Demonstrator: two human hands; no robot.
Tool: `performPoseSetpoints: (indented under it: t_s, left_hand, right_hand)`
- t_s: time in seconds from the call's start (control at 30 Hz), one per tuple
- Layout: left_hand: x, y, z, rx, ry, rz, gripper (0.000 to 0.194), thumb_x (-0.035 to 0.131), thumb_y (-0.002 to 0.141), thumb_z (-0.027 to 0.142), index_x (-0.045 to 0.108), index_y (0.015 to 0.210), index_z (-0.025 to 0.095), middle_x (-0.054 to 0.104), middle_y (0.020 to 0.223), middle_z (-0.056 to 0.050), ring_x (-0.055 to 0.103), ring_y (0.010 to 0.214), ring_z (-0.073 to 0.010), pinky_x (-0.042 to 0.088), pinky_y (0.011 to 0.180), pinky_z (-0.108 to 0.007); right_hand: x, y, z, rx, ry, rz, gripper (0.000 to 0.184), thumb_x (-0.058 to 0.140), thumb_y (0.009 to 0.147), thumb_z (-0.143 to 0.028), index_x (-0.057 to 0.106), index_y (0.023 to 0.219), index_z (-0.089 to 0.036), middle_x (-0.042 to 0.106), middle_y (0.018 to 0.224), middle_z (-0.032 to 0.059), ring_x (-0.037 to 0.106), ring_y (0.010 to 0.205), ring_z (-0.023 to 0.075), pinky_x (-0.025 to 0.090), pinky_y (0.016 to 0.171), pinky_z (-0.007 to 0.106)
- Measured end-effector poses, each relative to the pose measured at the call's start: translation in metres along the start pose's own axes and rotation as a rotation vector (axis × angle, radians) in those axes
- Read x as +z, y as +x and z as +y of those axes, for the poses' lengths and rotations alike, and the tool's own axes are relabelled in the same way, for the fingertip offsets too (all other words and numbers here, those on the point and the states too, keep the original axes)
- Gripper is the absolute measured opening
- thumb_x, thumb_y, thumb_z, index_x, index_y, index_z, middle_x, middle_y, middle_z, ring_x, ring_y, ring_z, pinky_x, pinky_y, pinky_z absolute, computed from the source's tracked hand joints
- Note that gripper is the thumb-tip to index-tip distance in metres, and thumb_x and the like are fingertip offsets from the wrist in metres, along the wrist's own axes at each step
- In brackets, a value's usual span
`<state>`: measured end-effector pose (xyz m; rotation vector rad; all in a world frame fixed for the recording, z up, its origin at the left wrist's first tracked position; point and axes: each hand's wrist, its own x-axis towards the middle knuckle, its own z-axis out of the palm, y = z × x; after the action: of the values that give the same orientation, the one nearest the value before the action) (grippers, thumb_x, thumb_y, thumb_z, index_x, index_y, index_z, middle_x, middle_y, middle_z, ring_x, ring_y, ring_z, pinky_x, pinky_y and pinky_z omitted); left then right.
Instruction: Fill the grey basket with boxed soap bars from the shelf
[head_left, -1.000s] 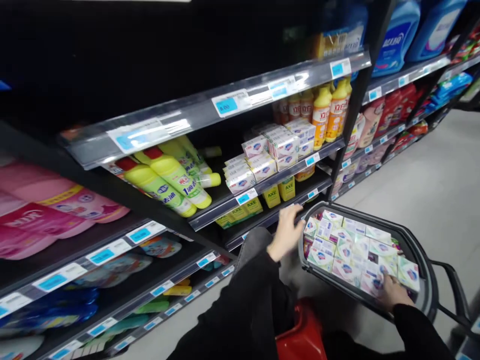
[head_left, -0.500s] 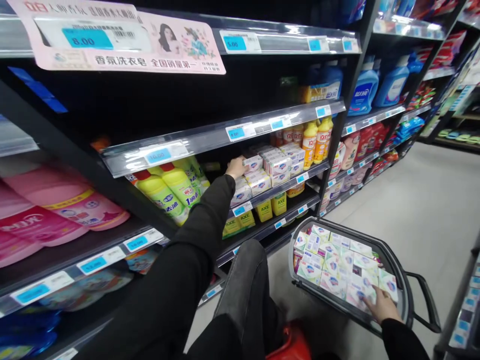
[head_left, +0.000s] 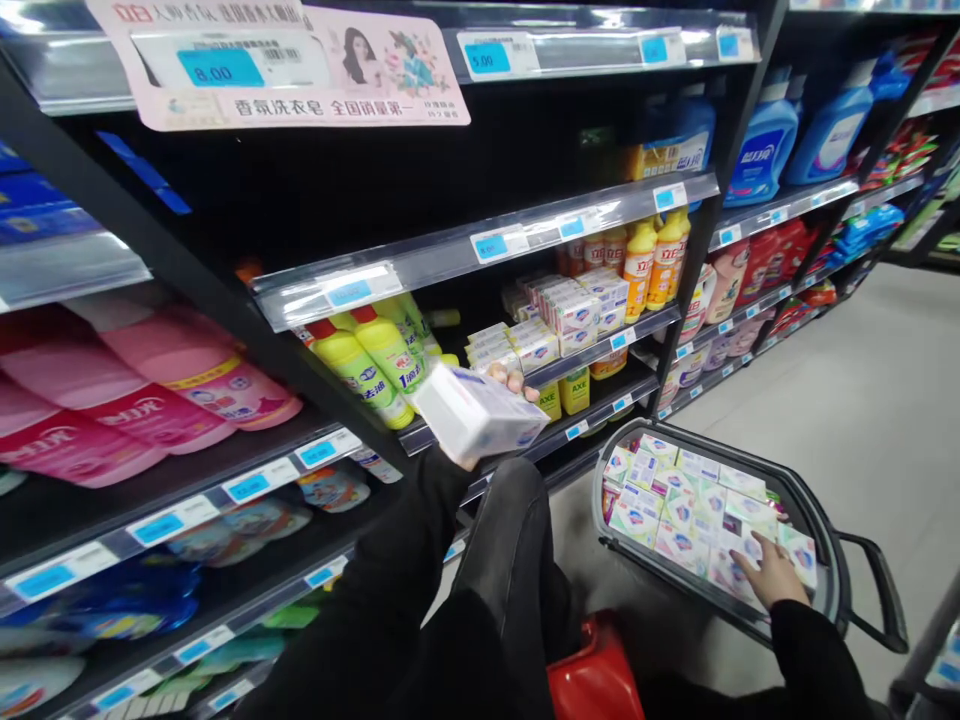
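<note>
Red item, glossy, beside the dark-trousered knee. Left hand: clamped on one white box, tilted, in front of the shelf. Right hand: fingers apart, over cartons filling the basket; contact cannot be told. On the shelf: yellow-green bottles, stacked packs, orange bottles. Beyond: blue jugs.
</note>
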<state>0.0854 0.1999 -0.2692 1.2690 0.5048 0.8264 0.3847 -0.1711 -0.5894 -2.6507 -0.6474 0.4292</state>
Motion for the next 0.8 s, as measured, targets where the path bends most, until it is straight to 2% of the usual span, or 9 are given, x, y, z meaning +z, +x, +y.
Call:
performPoseSetpoints:
  t_s: [0.1,0.17,0.3,0.4,0.47,0.6,0.7,0.8]
  left_hand:
    - [0.020,-0.010,-0.020,-0.099,-0.238,-0.131,0.044,0.067,0.076,0.060,0.062,0.107,0.029,0.062,0.087,-0.004,0.066,0.087,-0.0198,0.057,0.062,-0.026]
    - [0.030,-0.010,-0.035,-0.222,-0.265,-0.235,0.052,0.072,0.072,0.052,0.060,0.116,0.027,0.064,0.090,-0.005,0.066,0.082,-0.0189,0.056,0.058,-0.024]
    - [0.053,0.002,-0.082,-0.454,-0.078,-0.443,0.075,0.075,0.066,0.025,0.049,0.135,0.026,0.066,0.098,-0.006,0.067,0.075,-0.0192,0.058,0.059,-0.029]
    - [0.074,0.014,-0.136,-0.579,0.073,-0.541,0.094,0.074,0.064,0.012,0.033,0.146,0.033,0.065,0.112,-0.006,0.069,0.079,-0.0198,0.061,0.068,-0.037]
    - [0.087,0.023,-0.177,-0.638,0.163,-0.535,0.092,0.071,0.067,0.010,0.029,0.147,0.032,0.065,0.108,-0.005,0.068,0.076,-0.0180,0.061,0.068,-0.037]
    - [0.105,0.040,-0.253,-0.625,0.450,-0.428,0.059,0.066,0.077,0.010,0.041,0.129,0.022,0.062,0.094,-0.002,0.058,0.062,-0.0086,0.058,0.061,-0.027]
    - [0.114,0.048,-0.289,-0.592,0.580,-0.364,0.051,0.068,0.078,0.011,0.042,0.121,0.021,0.060,0.097,-0.002,0.056,0.059,-0.0066,0.058,0.062,-0.027]
    - [0.118,0.050,-0.311,-0.652,0.552,-0.314,0.057,0.069,0.078,0.012,0.039,0.125,0.022,0.060,0.102,-0.004,0.060,0.062,-0.0082,0.059,0.061,-0.029]
  right_hand:
    - [-0.017,-0.012,-0.010,0.046,-0.030,-0.020,0.065,0.049,0.084,-0.042,0.049,0.136,-0.002,0.059,0.124,0.0270,0.063,0.111,0.0348,0.047,0.099,0.046]
    - [-0.028,-0.019,-0.017,0.077,-0.043,-0.034,0.063,0.049,0.086,-0.040,0.047,0.138,-0.003,0.057,0.127,0.0263,0.062,0.111,0.0325,0.045,0.099,0.043]
    - [-0.038,-0.025,-0.027,0.106,-0.050,-0.068,0.062,0.051,0.090,-0.037,0.042,0.142,-0.004,0.054,0.131,0.0260,0.063,0.108,0.0283,0.044,0.100,0.039]
    - [-0.040,-0.024,-0.031,0.120,-0.041,-0.091,0.059,0.053,0.091,-0.033,0.043,0.142,-0.005,0.055,0.133,0.0249,0.063,0.107,0.0278,0.043,0.100,0.038]
    - [-0.040,-0.022,-0.034,0.122,-0.018,-0.108,0.058,0.054,0.091,-0.032,0.043,0.142,-0.006,0.055,0.133,0.0236,0.062,0.108,0.0275,0.042,0.100,0.037]
    - [-0.041,-0.018,-0.040,0.127,0.036,-0.144,0.056,0.056,0.091,-0.031,0.043,0.142,-0.009,0.055,0.135,0.0216,0.061,0.109,0.0266,0.043,0.097,0.036]
    - [-0.043,-0.014,-0.043,0.127,0.047,-0.164,0.056,0.056,0.092,-0.030,0.043,0.143,-0.009,0.055,0.135,0.0209,0.060,0.112,0.0272,0.043,0.098,0.036]
    - [-0.044,-0.009,-0.045,0.129,0.040,-0.176,0.057,0.056,0.092,-0.030,0.043,0.143,-0.007,0.055,0.136,0.0217,0.057,0.119,0.0293,0.041,0.100,0.036]
